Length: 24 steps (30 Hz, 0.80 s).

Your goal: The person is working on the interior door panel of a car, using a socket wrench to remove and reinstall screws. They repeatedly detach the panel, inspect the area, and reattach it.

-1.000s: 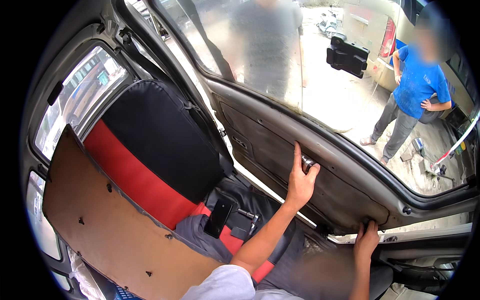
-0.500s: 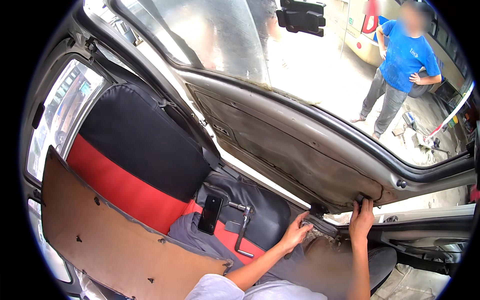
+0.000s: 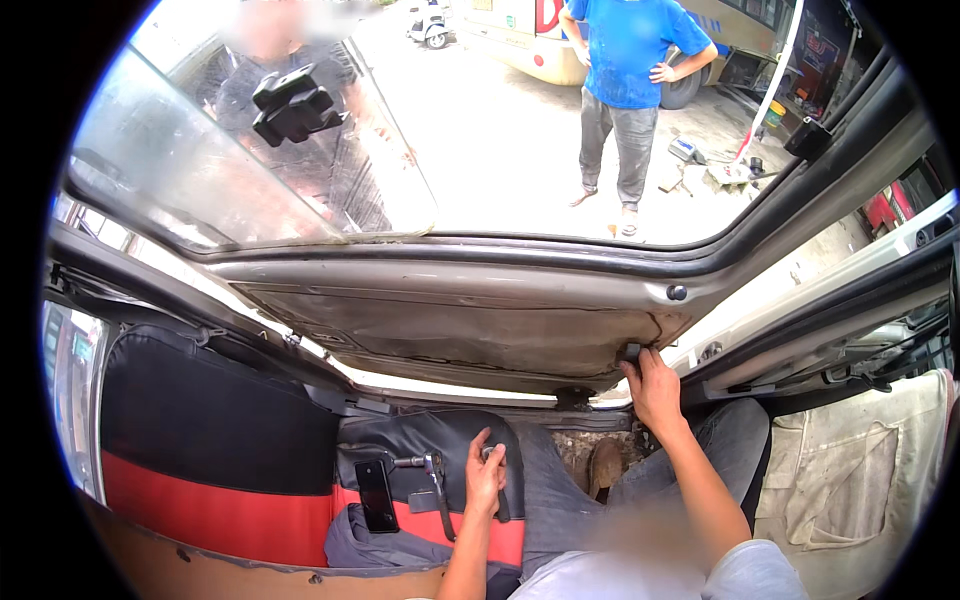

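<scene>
My left hand (image 3: 487, 470) is over the black-and-red seat (image 3: 220, 410), closed round a small metal object, partly hidden by the fingers. Just left of it lie a ratchet wrench with extension (image 3: 433, 470), a small dark block (image 3: 422, 501), a black phone (image 3: 377, 497) and bunched dark cloth (image 3: 350, 535). My right hand (image 3: 652, 385) reaches to the lower right corner of the inner door panel (image 3: 450, 330), fingers curled on a small dark piece (image 3: 630, 351) there; what exactly it is I cannot make out.
A brown board (image 3: 220, 570) with dark clips lies low left. A beige cloth (image 3: 850, 470) covers the right seat. Through the window, with its black holder (image 3: 295, 105), stand a person in blue (image 3: 625, 70) and another person (image 3: 260, 150). A bus (image 3: 510, 40) is behind.
My left hand has moved from the door panel down over the seat with the metal object. My right hand stays at the panel's corner. The view has swung toward the door.
</scene>
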Motion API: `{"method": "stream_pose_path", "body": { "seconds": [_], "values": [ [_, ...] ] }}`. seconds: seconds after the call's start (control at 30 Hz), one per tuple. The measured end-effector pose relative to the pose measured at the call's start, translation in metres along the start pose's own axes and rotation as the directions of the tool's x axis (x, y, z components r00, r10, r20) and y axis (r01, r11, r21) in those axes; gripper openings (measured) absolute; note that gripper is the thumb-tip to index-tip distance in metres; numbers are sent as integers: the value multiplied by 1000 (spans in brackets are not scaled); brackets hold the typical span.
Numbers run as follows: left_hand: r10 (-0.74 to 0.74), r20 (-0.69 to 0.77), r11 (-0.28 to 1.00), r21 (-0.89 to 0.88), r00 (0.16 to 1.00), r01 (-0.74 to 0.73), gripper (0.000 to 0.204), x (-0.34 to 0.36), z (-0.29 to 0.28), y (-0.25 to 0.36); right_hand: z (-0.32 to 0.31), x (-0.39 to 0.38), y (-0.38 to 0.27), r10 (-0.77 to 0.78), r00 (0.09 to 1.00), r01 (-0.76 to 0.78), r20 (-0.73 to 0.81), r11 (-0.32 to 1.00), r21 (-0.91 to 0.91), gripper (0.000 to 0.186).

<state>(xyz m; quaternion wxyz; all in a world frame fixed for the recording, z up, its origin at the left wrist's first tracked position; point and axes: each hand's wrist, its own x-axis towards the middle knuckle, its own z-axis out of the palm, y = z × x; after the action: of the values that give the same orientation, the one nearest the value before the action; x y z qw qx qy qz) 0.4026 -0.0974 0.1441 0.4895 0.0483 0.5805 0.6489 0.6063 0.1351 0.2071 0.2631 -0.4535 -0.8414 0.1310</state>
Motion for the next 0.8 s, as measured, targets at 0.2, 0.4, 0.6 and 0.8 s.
{"method": "stream_pose_path", "body": {
  "seconds": [0.2,0.4,0.6,0.8],
  "values": [
    [-59,9,996,-68,998,59,51,13,0,-20,4,-4,0,49,997,-45,58,996,-73,33],
    [-57,64,998,20,996,56,51,17,0,-21,26,13,-21,-73,997,70,-6,980,-188,31],
    [-67,52,997,35,996,65,52,9,16,-8,34,29,-38,-53,997,61,61,988,-142,33],
    [-39,2,999,-34,999,39,46,10,-3,-19,13,10,-43,53,986,-70,160,992,101,52]
  ]
}}
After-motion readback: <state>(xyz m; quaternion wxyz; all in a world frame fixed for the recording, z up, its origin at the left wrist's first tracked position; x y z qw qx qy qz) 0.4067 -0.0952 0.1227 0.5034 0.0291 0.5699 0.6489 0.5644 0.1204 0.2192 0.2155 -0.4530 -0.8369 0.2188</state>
